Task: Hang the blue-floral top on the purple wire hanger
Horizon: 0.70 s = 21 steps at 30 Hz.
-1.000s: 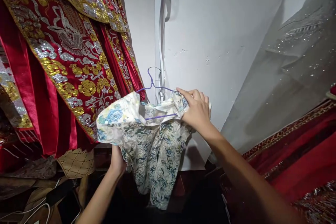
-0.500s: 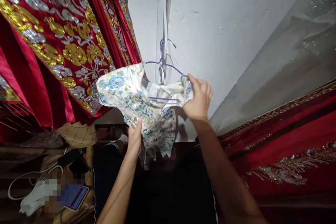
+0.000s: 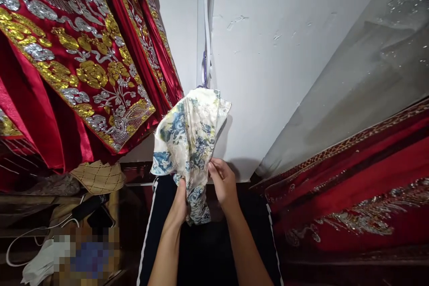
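Both of your hands are closed on the lower part of the cream silk garment printed with blue and yellow flowers (image 3: 188, 136). Your left hand (image 3: 181, 203) pinches the cloth from the left with fingers curled into the folds; your right hand (image 3: 223, 183) grips the right edge just beside it, thumb and fingers pressed together on the fabric. The two hands are near each other, with a narrow strip of the garment hanging between and below them.

Largest thing beside the grip: the red satin robes embroidered with gold and silver flowers (image 3: 77, 67), hanging up and to the left of your hands, their lower edge close to the garment's left side. Behind and above the grip stands the white painted wall (image 3: 275, 53). To the right of your hands lies a red cloth with a gold embroidered border (image 3: 351, 174), well apart from them.

Directly above the grip, the garment hangs from a thin purple wire hanger (image 3: 203, 65), only its hook showing against a white vertical cable (image 3: 207, 18). Low and left of the grip sits a beige quilted bag (image 3: 98, 176).
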### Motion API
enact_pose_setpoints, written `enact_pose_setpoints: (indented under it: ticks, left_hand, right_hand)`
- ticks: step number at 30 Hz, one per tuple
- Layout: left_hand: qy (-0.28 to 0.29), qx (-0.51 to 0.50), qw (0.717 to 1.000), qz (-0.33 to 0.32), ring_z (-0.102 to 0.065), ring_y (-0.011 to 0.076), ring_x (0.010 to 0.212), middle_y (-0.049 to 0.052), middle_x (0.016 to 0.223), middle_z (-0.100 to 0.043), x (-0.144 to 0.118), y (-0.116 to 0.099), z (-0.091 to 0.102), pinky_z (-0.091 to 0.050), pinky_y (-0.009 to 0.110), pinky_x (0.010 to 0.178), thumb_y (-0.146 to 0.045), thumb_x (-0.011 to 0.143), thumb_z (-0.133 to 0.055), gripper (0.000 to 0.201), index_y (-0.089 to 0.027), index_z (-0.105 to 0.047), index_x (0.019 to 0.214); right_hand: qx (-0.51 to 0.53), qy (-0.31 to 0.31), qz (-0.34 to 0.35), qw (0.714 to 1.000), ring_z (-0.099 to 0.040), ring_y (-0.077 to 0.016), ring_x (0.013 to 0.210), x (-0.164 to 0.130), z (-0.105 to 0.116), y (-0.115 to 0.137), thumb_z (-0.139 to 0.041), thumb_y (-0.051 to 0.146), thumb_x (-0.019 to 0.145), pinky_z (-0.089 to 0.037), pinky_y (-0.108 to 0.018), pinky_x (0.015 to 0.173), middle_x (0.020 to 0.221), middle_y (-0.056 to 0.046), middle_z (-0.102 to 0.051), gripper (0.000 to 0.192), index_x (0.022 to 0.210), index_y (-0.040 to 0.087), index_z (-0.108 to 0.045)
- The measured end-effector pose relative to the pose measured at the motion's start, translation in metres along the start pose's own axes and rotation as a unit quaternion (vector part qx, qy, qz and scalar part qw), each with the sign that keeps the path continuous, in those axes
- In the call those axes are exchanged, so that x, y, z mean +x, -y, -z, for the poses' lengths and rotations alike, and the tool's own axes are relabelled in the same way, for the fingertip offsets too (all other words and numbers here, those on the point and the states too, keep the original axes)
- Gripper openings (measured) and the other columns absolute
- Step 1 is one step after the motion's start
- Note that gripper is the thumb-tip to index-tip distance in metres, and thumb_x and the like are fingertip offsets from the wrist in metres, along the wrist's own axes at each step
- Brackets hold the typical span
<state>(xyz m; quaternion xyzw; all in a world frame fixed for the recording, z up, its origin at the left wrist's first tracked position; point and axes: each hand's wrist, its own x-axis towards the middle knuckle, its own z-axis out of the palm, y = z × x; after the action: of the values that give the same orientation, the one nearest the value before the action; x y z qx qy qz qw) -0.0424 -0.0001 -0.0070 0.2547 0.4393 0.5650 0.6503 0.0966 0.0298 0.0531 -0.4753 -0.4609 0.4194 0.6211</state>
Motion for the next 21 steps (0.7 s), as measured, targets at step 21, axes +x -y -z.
enact_pose_setpoints:
  ticks: [21]
  left_hand:
    - [-0.085, 0.252, 0.893, -0.363, -0.057, 0.0242, 0.117, 0.008, 0.119, -0.058, -0.007, -0.013, -0.06, -0.044, 0.037, 0.104, -0.029, 0.088, -0.067, 0.029, -0.025, -0.058, 0.114]
  right_hand:
    - [-0.008, 0.078, -0.081, 0.994, -0.049, -0.0139, 0.06, -0.015, 0.023, 0.015, -0.067, 0.037, 0.082, -0.04, -0.027, 0.06, 0.062, 0.002, -0.054, 0.022, 0.072, 0.018, -0.061]
